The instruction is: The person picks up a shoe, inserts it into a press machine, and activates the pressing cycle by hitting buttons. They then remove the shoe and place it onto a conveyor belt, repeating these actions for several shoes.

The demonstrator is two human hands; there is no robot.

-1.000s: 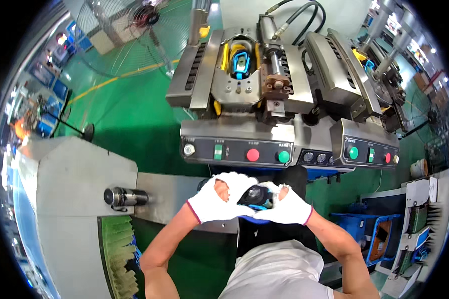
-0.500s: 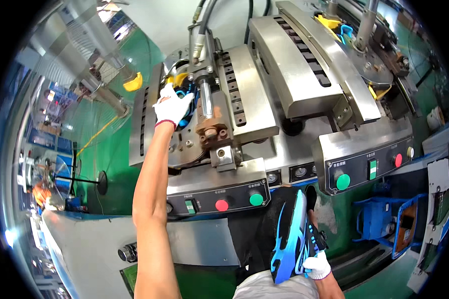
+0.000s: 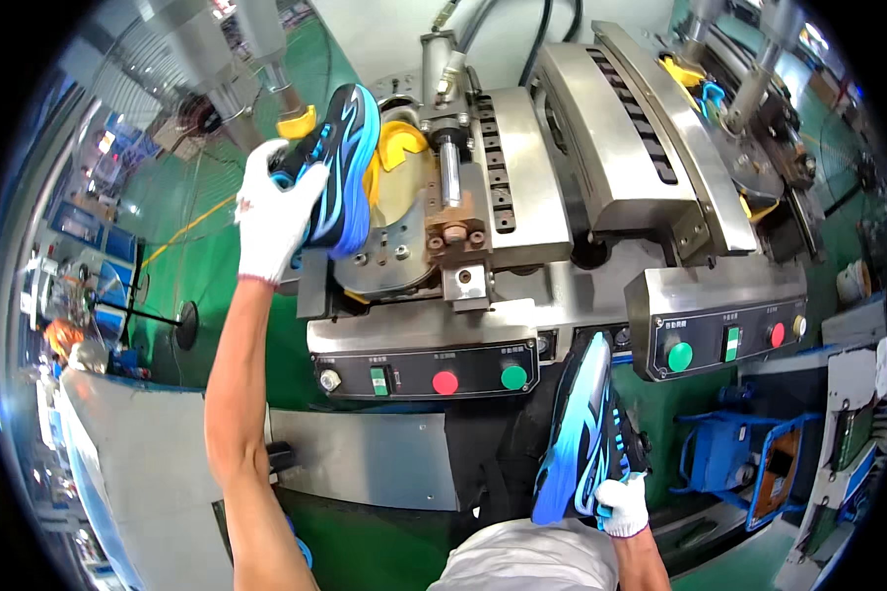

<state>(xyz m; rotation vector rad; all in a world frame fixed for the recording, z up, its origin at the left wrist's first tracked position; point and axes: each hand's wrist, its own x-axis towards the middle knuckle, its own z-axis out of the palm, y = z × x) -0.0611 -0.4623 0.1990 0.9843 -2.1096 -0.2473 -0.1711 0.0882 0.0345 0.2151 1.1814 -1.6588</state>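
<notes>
My left hand (image 3: 278,215), in a white knit glove, is closed round a black and blue sneaker (image 3: 349,182) at the left station of a steel press. The sneaker is up off the machine, its blue sole turned to the right. Just right of it, the yellow pad (image 3: 401,144) and the metal plate (image 3: 389,258) of that station lie exposed. Low in front of me, my gloved right hand (image 3: 623,505) grips a second black and blue sneaker (image 3: 577,443) near its lower end, toe pointing up and away. The right fingertips are partly hidden behind this sneaker.
A control panel (image 3: 419,372) with green and red buttons fronts the left station; another panel (image 3: 724,340) fronts the right one. Steel press blocks (image 3: 611,138) stand between the stations. A blue metal frame (image 3: 724,453) is on the green floor at right. Metal columns (image 3: 207,59) rise at upper left.
My left hand has drawn the sneaker out of the left station, up and to the left, baring the yellow pad. My right hand still holds its sneaker, nearly in place. The view has shifted slightly.
</notes>
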